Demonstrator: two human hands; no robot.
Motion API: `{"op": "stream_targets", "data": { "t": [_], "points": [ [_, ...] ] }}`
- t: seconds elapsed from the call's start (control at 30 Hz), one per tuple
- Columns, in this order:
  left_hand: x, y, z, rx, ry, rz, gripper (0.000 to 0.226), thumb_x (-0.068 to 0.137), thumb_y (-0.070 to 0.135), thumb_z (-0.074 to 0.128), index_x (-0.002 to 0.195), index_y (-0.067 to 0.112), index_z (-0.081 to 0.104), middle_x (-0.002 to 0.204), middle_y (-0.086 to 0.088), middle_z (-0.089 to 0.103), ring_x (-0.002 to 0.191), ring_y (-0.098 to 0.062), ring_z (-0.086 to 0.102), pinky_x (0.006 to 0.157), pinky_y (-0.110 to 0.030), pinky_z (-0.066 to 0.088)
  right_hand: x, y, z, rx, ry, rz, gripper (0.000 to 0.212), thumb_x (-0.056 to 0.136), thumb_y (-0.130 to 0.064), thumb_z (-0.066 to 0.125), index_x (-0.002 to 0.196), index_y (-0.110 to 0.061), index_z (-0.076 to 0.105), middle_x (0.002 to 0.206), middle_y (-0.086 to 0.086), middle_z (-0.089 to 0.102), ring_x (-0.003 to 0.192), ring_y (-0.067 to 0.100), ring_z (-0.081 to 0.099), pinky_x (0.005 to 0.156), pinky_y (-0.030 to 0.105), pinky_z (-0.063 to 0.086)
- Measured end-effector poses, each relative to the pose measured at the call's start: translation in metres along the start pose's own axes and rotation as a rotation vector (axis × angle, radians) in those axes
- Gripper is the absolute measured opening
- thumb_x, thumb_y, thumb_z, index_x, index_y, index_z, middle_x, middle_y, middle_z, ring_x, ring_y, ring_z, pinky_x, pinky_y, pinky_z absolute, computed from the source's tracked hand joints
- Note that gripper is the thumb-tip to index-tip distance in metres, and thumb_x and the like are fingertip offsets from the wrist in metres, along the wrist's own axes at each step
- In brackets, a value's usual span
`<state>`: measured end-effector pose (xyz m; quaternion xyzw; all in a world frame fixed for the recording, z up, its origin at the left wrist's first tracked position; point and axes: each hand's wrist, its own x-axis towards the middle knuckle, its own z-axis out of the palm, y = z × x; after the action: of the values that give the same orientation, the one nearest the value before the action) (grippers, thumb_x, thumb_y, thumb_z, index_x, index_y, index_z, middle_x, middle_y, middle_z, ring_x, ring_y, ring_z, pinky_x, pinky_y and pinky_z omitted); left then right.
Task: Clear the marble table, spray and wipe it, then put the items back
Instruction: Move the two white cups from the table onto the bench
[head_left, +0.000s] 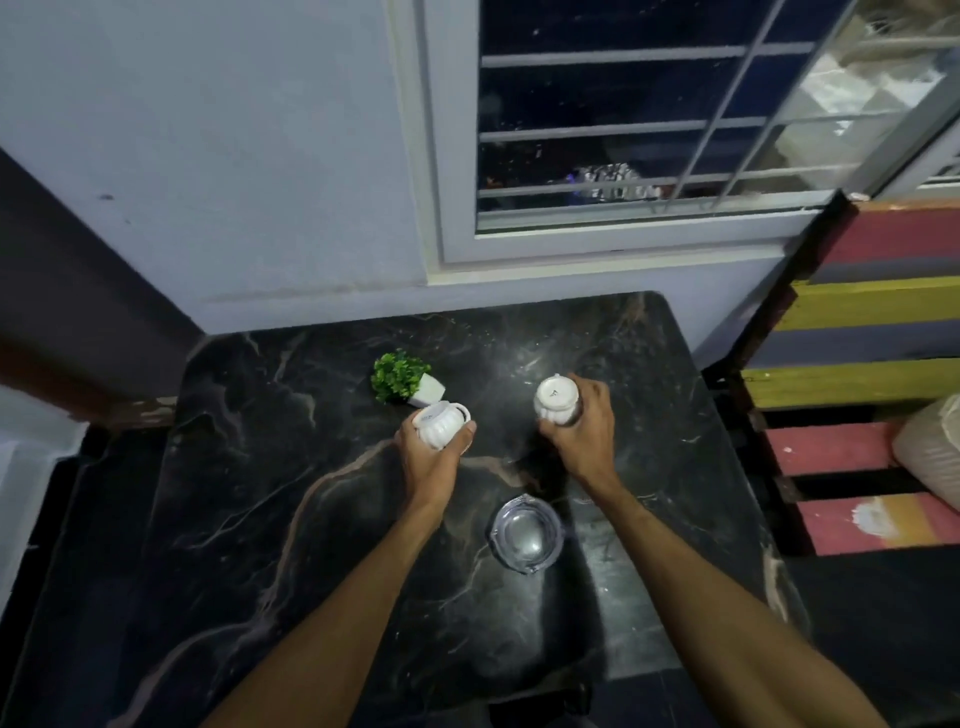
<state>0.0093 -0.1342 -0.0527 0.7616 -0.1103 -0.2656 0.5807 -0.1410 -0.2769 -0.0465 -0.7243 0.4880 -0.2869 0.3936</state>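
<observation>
Glass ashtray (525, 535) near | left hand (434, 452), right hand (582, 431) each clamp, seemingly inverted, a white cup (440, 423) | risk: glazed cups slipping onto marble table (260, 467)

A dark marble table (322, 519) with pale tan veins fills the lower middle of the frame, its far edge set against the wall under the window. Just above the frame's centre, toward the far side of the top, a small green plant in a white pot (408, 385) lies tipped over on its side, leaves pointing to the upper left. Nearer the lower centre, a clear glass ashtray (525, 535) sits flat on the marble, well apart from the plant.
</observation>
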Motion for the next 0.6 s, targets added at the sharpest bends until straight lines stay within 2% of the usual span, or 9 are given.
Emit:
{"op": "stream_targets", "data": {
  "t": [0.07, 0.1, 0.17, 0.2, 0.3, 0.37, 0.47, 0.5, 0.6],
  "points": [
    [-0.008, 0.014, 0.031, -0.073, -0.125, 0.001, 0.057, 0.083, 0.011, 0.084, 0.132, 0.015, 0.055, 0.128, -0.004, 0.062, 0.121, -0.028, 0.063, 0.09, -0.024, 0.057, 0.0, 0.005, -0.028, 0.075, 0.046, -0.022, 0.065, 0.064, -0.008, 0.086, 0.122, -0.024, 0.06, 0.119, -0.003, 0.052, 0.108, 0.012, 0.058, 0.092, 0.011, 0.044],
    [-0.011, 0.019, 0.044, -0.096, -0.173, -0.008, 0.058, 0.085, 0.008, 0.082, 0.134, 0.015, 0.052, 0.129, -0.004, 0.062, 0.121, -0.027, 0.063, 0.089, -0.024, 0.057, 0.0, 0.006, -0.039, 0.099, 0.062, -0.031, 0.065, 0.064, -0.008, 0.086, 0.121, -0.027, 0.06, 0.119, -0.003, 0.053, 0.107, 0.008, 0.058, 0.091, 0.009, 0.043],
    [-0.023, 0.032, 0.083, -0.092, -0.27, 0.019, 0.06, 0.085, -0.001, 0.079, 0.134, 0.013, 0.047, 0.13, -0.006, 0.06, 0.117, -0.024, 0.062, 0.096, -0.035, 0.057, 0.004, 0.016, -0.076, 0.123, 0.125, -0.038, 0.065, 0.065, -0.01, 0.087, 0.119, -0.032, 0.059, 0.119, -0.003, 0.056, 0.107, 0.002, 0.059, 0.091, 0.009, 0.044],
    [-0.03, 0.038, 0.103, -0.066, -0.309, 0.055, 0.061, 0.084, -0.004, 0.078, 0.132, 0.013, 0.046, 0.128, -0.006, 0.058, 0.113, -0.02, 0.061, 0.098, -0.036, 0.056, 0.007, 0.022, -0.096, 0.131, 0.154, -0.033, 0.064, 0.066, -0.011, 0.088, 0.118, -0.035, 0.059, 0.118, -0.004, 0.057, 0.107, 0.0, 0.059, 0.091, 0.01, 0.044],
    [-0.054, 0.05, 0.171, 0.022, -0.405, 0.19, 0.067, 0.075, -0.01, 0.083, 0.126, 0.016, 0.046, 0.116, 0.004, 0.061, 0.1, 0.006, 0.062, 0.09, -0.013, 0.051, 0.018, 0.053, -0.16, 0.165, 0.24, 0.019, 0.064, 0.066, -0.011, 0.089, 0.112, -0.045, 0.058, 0.115, -0.007, 0.063, 0.105, -0.003, 0.061, 0.09, 0.012, 0.047],
    [-0.07, 0.052, 0.222, 0.051, -0.399, 0.253, 0.072, 0.065, -0.01, 0.089, 0.118, 0.018, 0.05, 0.109, 0.012, 0.063, 0.095, 0.011, 0.063, 0.084, -0.007, 0.049, 0.03, 0.081, -0.203, 0.152, 0.287, 0.063, 0.064, 0.066, -0.008, 0.089, 0.113, -0.041, 0.06, 0.115, -0.004, 0.064, 0.104, -0.006, 0.061, 0.09, 0.011, 0.045],
    [-0.096, 0.055, 0.309, 0.13, -0.389, 0.304, 0.076, 0.054, 0.002, 0.098, 0.112, 0.026, 0.053, 0.107, 0.008, 0.067, 0.098, -0.001, 0.064, 0.086, -0.018, 0.052, 0.055, 0.143, -0.27, 0.185, 0.306, 0.16, 0.065, 0.065, 0.001, 0.086, 0.121, -0.021, 0.062, 0.119, 0.002, 0.066, 0.108, 0.01, 0.063, 0.095, 0.024, 0.049],
    [-0.105, 0.052, 0.344, 0.158, -0.398, 0.307, 0.077, 0.053, 0.005, 0.099, 0.111, 0.026, 0.053, 0.108, 0.004, 0.067, 0.099, -0.009, 0.064, 0.088, -0.023, 0.053, 0.066, 0.168, -0.294, 0.197, 0.304, 0.193, 0.064, 0.065, 0.004, 0.084, 0.12, -0.02, 0.062, 0.117, 0.003, 0.066, 0.107, 0.014, 0.064, 0.095, 0.028, 0.051],
    [-0.125, 0.042, 0.434, 0.219, -0.398, 0.302, 0.08, 0.049, 0.01, 0.101, 0.11, 0.023, 0.05, 0.11, -0.005, 0.065, 0.102, -0.025, 0.064, 0.091, -0.037, 0.054, 0.093, 0.237, -0.35, 0.191, 0.321, 0.261, 0.063, 0.064, 0.003, 0.083, 0.112, -0.032, 0.061, 0.106, -0.005, 0.068, 0.095, 0.001, 0.064, 0.084, 0.02, 0.051]
  ]
}}
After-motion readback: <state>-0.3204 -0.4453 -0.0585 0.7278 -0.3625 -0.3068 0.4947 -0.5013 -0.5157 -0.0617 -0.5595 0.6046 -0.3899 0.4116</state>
